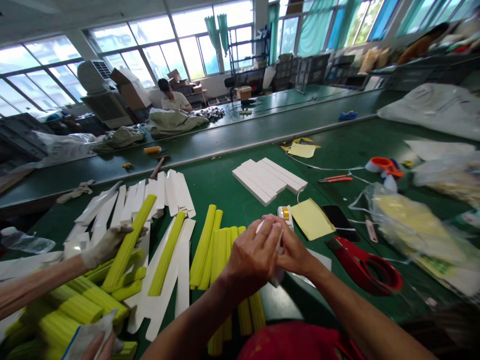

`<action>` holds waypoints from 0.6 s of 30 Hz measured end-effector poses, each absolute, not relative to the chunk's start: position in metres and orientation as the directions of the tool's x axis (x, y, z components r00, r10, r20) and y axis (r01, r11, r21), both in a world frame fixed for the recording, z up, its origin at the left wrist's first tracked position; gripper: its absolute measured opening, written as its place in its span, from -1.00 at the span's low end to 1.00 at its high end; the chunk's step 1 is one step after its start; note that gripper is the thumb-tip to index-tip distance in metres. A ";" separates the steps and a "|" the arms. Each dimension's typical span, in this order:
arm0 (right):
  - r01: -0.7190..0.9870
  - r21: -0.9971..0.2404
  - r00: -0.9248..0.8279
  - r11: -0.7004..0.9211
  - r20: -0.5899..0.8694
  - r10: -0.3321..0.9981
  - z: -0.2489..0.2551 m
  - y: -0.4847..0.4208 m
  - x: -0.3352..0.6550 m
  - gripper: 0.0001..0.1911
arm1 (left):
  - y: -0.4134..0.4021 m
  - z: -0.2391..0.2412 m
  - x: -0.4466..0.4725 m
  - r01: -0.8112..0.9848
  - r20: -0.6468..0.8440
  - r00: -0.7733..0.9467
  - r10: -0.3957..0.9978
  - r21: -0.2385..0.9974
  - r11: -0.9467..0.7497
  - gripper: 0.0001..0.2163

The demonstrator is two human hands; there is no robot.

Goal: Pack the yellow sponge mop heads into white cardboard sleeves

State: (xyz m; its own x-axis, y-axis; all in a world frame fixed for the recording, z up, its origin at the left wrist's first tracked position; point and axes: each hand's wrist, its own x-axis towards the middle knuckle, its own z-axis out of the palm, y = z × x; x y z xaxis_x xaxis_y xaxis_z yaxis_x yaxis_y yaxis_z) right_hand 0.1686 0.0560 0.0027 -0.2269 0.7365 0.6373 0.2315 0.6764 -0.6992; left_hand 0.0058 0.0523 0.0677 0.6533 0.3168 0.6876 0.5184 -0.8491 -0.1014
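My left hand [250, 252] is wrapped round a narrow white carton [276, 278], most of which the fingers hide. My right hand [292, 247] closes on the same carton from the other side, the two hands touching near its upper end. Just beyond them stands a small white tape dispenser [285, 216] with a yellow roll. Several yellow-green ribbed sticks [204, 245] lie left of my hands, some of them under my left forearm. Farther forward, finished-looking white cartons [264, 181] lie side by side on the green table [210, 175].
At left, a co-worker's gloved hand [110, 245] holds a ribbed stick above flat white cartons [165, 192] and a pile of sticks [71, 305]. On the right lie a yellow paper [313, 219], a black phone [340, 222], a red tape dispenser [365, 267] and a cutter [335, 178].
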 end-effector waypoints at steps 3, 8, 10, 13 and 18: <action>0.148 -0.850 -0.264 0.506 0.459 0.848 -0.011 0.062 0.188 -0.17 | 0.055 0.063 0.005 0.538 0.727 0.618 0.298 -0.115 -0.835 -0.67; -0.129 -0.977 0.421 -0.167 -0.207 0.883 -0.076 0.093 0.223 -0.56 | 0.057 0.059 0.006 0.585 0.773 0.537 0.338 -0.053 -0.809 -0.71; -0.144 -0.950 0.493 -0.279 -0.313 0.812 -0.099 0.108 0.229 -0.68 | 0.056 0.059 0.007 0.581 0.784 0.532 0.320 -0.063 -0.812 -0.72; -0.184 -0.902 0.502 -0.390 -0.428 0.752 -0.119 0.124 0.229 -0.76 | 0.054 0.061 0.006 0.575 0.790 0.532 0.305 -0.072 -0.815 -0.71; -0.279 -0.841 0.463 -0.464 -0.541 0.702 -0.123 0.142 0.226 -0.77 | 0.051 0.062 0.004 0.571 0.788 0.516 0.336 -0.025 -0.820 -0.69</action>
State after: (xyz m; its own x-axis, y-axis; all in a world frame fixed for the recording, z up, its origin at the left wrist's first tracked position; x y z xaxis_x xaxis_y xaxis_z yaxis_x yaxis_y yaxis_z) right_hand 0.2264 0.1423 -0.1226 0.4629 0.7024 -0.5406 -0.2786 -0.4637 -0.8410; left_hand 0.0036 0.0509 0.0619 0.5162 0.3356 0.7880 0.5714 -0.8203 -0.0250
